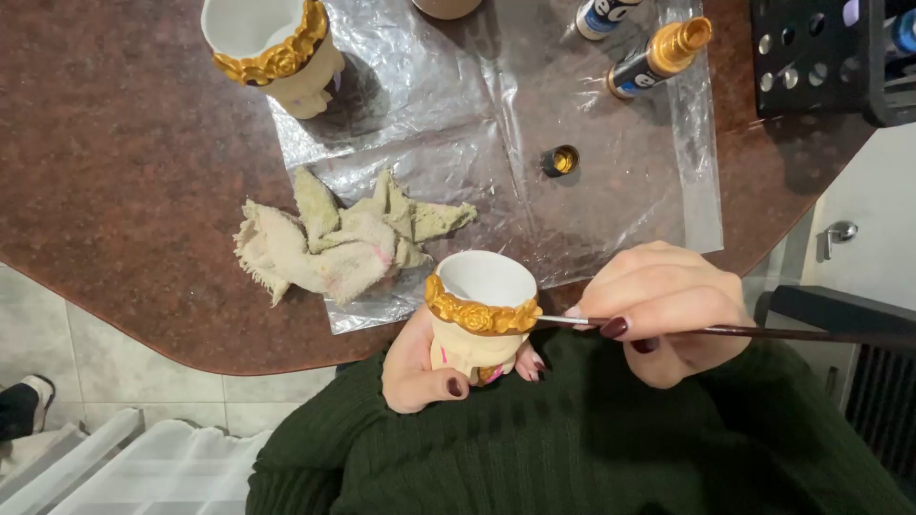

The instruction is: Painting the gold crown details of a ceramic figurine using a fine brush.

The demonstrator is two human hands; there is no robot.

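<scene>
Left hand (417, 367) grips 1 of 2 pots (480, 310); right hand (663, 310) pinches 1 brush (754, 332).

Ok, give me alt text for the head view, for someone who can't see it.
The left hand holds a white ceramic cup with a gold rose rim, while the right hand touches a thin paintbrush to that rim. On the brown table behind lie a crumpled rag, plastic sheet and second cup.

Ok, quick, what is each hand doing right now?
Left hand: closed around the small cream pot with a gold rose rim.
Right hand: closed on a thin paintbrush, tip at the pot's rim.
</scene>
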